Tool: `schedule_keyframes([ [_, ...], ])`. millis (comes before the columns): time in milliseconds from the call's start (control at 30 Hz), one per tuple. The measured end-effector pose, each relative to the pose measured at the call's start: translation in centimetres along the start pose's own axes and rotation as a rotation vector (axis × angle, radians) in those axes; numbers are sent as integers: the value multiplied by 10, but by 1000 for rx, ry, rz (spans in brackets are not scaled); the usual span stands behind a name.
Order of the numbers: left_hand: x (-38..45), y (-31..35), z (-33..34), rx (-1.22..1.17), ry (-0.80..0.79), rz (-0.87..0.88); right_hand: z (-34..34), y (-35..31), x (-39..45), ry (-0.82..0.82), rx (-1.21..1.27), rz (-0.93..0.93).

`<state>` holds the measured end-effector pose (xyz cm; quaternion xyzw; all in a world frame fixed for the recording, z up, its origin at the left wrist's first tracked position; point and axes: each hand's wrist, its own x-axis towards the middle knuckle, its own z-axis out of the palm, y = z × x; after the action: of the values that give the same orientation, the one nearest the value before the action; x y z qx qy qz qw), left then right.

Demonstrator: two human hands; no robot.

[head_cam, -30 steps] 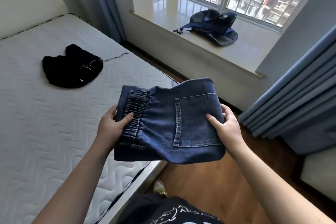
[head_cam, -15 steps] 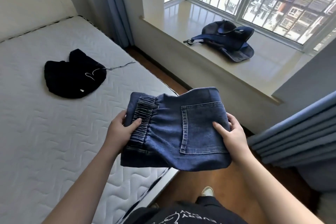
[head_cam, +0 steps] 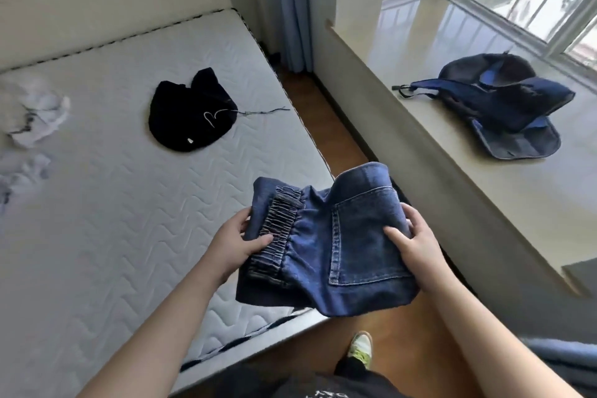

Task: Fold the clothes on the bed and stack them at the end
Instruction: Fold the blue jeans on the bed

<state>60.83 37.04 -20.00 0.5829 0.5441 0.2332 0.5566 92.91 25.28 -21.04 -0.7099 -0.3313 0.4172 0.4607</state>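
A folded pair of blue jeans [head_cam: 326, 236] hangs in the air over the bed's near right corner. My left hand [head_cam: 234, 244] grips its elastic waistband side, thumb on top. My right hand [head_cam: 416, 241] grips the pocket side, thumb pressed on the denim. A black crumpled garment [head_cam: 190, 112] with a drawstring lies on the white quilted mattress [head_cam: 106, 204] further back. Crumpled white clothes [head_cam: 35, 116] lie at the mattress's left edge, blurred.
A wide stone window sill [head_cam: 484, 178] runs along the right, with a dark blue backpack [head_cam: 504, 107] on it. A strip of wooden floor [head_cam: 336, 139] separates bed and sill. Blue curtains [head_cam: 294, 7] hang in the corner. My shoe [head_cam: 360, 346] stands on the floor below.
The view has swung left and down, bringing white clothes into sight at the left. Both hands keep the same hold on the jeans, now over the bed's corner.
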Motion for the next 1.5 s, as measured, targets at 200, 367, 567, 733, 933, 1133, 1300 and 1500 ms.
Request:
schedule_keyframes([
  [200,0,5,1,-115,255,-3,7,-13,53,-141,47,-25],
  [367,13,-7,-20,-187,336,-11,30,-25,95,-227,31,-41],
  [567,50,-26,-38,-245,360,-15,52,-42,143,-238,-42,-90],
  [733,101,-33,-54,-286,394,-39,71,-47,188,-256,-26,-69],
  [933,172,-33,-64,-236,404,-66,92,-27,253,-220,1,-9],
  [1133,263,-82,-58,-165,434,-140,136,34,348,-273,0,68],
  [1300,333,-143,-49,-139,442,-189,173,87,420,-300,-27,82],
  [1500,399,-197,-49,-109,439,-202,210,140,478,-316,-37,83],
])
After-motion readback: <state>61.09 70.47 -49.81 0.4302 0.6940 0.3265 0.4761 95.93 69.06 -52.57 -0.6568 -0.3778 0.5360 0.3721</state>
